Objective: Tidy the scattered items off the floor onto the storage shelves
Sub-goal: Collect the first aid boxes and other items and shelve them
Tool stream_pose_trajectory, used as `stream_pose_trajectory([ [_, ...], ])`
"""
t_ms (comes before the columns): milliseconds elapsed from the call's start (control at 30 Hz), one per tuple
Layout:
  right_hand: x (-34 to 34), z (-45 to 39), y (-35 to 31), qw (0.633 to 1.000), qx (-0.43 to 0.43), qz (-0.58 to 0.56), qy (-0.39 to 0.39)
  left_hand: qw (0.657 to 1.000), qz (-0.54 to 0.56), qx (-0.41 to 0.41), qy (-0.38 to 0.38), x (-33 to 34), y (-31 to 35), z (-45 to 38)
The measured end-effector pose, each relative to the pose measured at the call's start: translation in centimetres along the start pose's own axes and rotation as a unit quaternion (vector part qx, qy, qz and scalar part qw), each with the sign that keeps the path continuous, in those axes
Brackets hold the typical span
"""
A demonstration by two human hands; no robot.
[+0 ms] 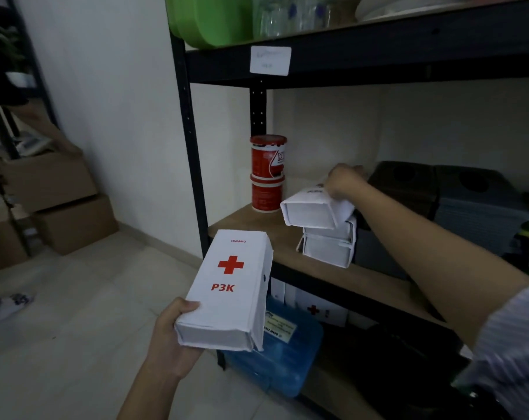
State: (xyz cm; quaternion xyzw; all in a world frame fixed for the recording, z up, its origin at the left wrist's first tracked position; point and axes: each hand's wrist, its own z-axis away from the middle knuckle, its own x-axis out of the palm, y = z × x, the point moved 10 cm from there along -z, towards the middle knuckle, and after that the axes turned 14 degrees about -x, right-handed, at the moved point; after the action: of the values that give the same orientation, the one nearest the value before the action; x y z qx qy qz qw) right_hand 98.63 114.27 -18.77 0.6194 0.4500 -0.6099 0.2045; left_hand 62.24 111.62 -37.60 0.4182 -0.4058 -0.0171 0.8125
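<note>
Right hand is up on the middle shelf, fingers curled over the far end of a white box — how tight that hold is I can't tell, the fingertips are hidden behind it. That top box sits tilted on a stack of two more white boxes, its near end hanging out toward the shelf front, not yet squared up. Down low, the left hand grips the near end of a second box, the P3K box, thumb hooked over the top corner, red cross face up. Its long axis points away from the person and up toward the shelf, roughly in line with the stack, which lies ahead and to the right of it. So here's the thing to watch: the left hand holds the next box, but the right arm is the one already at the stack, so I'd expect the top box to be settled first, then the P3K box lifted forward and right onto the pile. Two red tins stand stacked just left of the boxes, dark bins to the right, a blue tub on the level below.
</note>
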Motion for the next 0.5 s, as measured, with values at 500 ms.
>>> stream_pose_trajectory([
  [500,2.6,6.7,-5.8,0.906,-0.290,0.306,0.043,0.999,-0.004,0.032,-0.022,0.0,-0.5,2.4],
])
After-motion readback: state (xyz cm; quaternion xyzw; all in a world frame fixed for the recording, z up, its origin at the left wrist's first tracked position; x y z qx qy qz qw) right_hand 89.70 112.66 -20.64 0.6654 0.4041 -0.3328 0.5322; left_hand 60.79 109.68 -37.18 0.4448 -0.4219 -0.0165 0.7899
